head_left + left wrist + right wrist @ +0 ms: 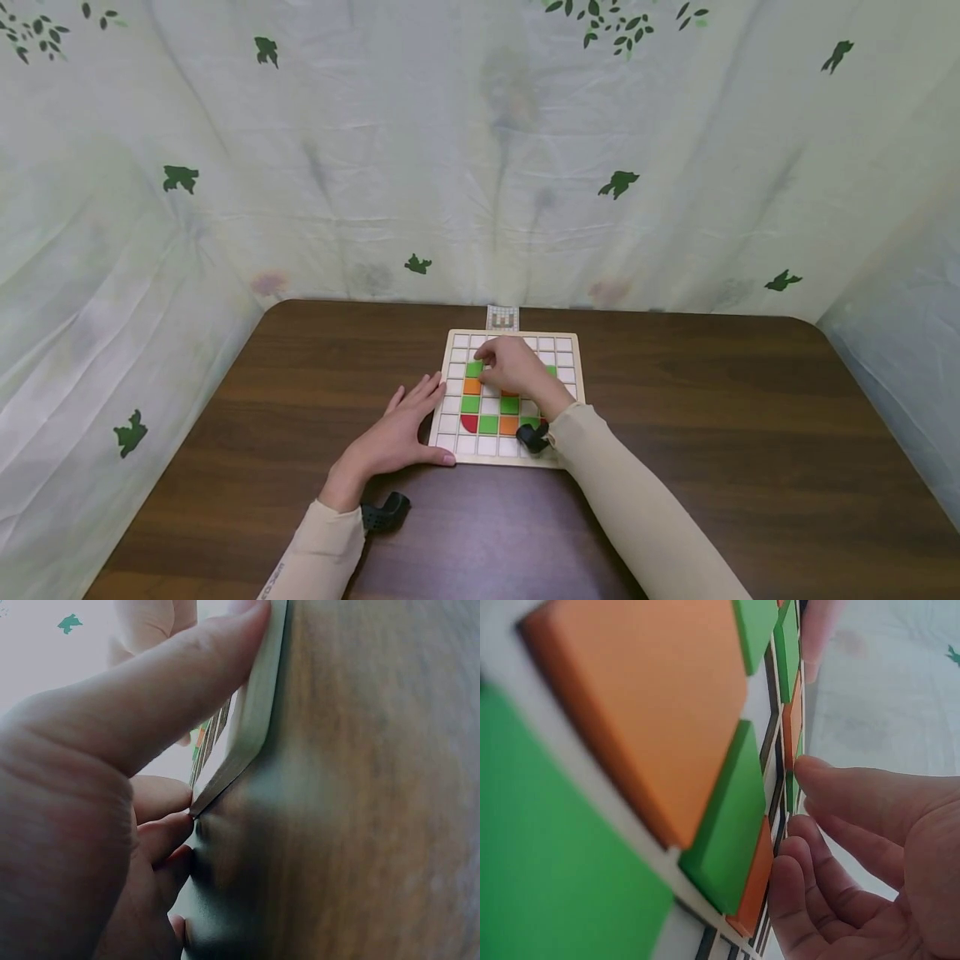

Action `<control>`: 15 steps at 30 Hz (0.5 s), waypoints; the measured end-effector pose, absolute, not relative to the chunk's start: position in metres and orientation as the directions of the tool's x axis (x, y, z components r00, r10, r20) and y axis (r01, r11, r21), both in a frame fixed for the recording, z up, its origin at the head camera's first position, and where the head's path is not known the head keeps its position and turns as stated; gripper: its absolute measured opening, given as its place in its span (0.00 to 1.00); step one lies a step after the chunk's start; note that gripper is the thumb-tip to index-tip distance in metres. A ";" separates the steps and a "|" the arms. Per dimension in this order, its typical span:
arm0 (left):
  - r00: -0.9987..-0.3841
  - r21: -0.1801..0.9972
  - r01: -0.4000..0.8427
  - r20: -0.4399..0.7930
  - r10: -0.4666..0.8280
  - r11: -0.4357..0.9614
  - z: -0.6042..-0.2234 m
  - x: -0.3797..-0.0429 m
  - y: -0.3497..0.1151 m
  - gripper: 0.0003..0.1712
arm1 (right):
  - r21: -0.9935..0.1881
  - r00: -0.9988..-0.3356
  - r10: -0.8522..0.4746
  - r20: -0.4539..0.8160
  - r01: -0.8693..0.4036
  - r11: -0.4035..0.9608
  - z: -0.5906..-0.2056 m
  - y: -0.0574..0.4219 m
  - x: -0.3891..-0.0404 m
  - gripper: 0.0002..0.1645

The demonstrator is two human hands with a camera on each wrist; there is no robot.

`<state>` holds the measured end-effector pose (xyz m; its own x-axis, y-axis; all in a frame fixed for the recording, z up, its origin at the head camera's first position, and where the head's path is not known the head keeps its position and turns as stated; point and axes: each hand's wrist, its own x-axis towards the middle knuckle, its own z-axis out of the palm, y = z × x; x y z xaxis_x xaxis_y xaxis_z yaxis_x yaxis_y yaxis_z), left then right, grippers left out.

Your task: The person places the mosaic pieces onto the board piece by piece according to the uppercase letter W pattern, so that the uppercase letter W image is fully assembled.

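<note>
A square board [446, 444] with a pale wooden rim and a grid of white cells lies on the table. On it sit green, orange and red tiles, among them an orange tile [472, 387] and a red rounded tile [469, 423]. My left hand [401, 429] is spread along the board's left side, its thumb on the front rim [259, 712]. Over the upper left cells, my right hand [516, 367] has its thumb and index fingertips on either side of a green tile [473, 369]. In the right wrist view this green tile [792, 793] shows between them. The right hand hides some cells.
A small printed card [502, 318] with a grid pattern lies behind the board at the table's far edge. The brown wooden table [712, 417] extends to both sides. A pale curtain [375, 167] with green leaf shapes hangs behind it.
</note>
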<state>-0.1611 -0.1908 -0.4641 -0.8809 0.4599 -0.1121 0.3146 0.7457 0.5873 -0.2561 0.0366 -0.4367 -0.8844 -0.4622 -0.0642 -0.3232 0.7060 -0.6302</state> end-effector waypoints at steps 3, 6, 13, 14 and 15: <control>-0.881 0.589 0.315 -0.111 0.461 0.744 -0.464 -0.161 -0.190 0.67 | -0.648 -0.889 -0.453 -0.066 -0.307 0.697 -0.434 0.040 -0.254 0.18; -0.880 0.589 0.316 -0.111 0.461 0.744 -0.464 -0.161 -0.190 0.67 | -0.660 -0.894 -0.443 -0.066 -0.294 0.692 -0.432 0.045 -0.253 0.18; -0.880 0.590 0.314 -0.113 0.461 0.744 -0.463 -0.161 -0.190 0.67 | -0.671 -0.904 -0.425 -0.035 -0.294 0.681 -0.427 0.064 -0.249 0.19; -0.880 0.590 0.314 -0.113 0.461 0.744 -0.463 -0.161 -0.190 0.67 | -0.673 -0.905 -0.424 -0.034 -0.293 0.679 -0.426 0.067 -0.248 0.19; -0.880 0.590 0.314 -0.112 0.461 0.744 -0.463 -0.161 -0.190 0.67 | -0.672 -0.905 -0.425 -0.031 -0.296 0.679 -0.425 0.070 -0.247 0.20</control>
